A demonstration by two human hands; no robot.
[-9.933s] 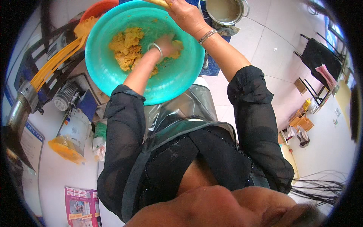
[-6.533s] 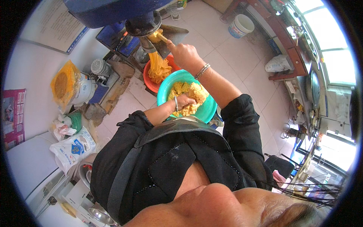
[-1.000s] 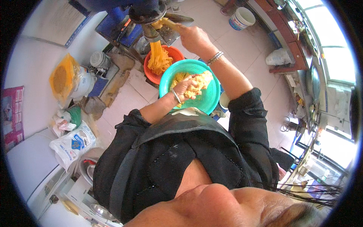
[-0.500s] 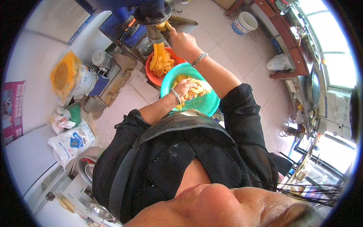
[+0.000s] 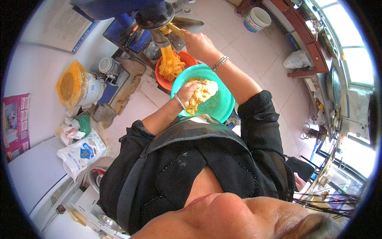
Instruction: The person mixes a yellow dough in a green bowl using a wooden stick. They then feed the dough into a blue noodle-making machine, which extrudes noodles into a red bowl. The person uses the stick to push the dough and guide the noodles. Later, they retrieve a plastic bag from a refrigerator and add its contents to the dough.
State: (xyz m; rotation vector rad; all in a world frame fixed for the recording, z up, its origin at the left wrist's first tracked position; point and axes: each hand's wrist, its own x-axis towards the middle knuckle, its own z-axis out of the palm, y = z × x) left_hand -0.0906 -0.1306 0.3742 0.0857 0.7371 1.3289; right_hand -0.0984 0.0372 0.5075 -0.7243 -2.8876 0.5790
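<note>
My left hand (image 5: 188, 92) is closed on a lump of pale yellow dough (image 5: 206, 91) inside a green basin (image 5: 225, 105) in front of my waist. Crumbly yellow dough lies under it. My right hand (image 5: 200, 46) grips a yellowish stick (image 5: 175, 29), whose far end goes in at the dark metal head of a noodle machine (image 5: 154, 16). From the machine's metal outlet (image 5: 160, 39), wide yellow noodles (image 5: 172, 65) hang down and pile up in a red basin (image 5: 165, 82). The green basin's rim overlaps the red one.
On the left stand an electric motor (image 5: 108, 67) and a white bucket (image 5: 88, 85) under yellow plastic. A white printed sack (image 5: 82, 153) sits nearer. Far right are a white bucket (image 5: 257, 20), a reddish-brown table (image 5: 304, 40) and a white plastic bag (image 5: 297, 59).
My right hand has drawn back slightly to the right, so more of the stick shows. My left hand and the dough have shifted a little within the basin. The view has tilted slightly.
</note>
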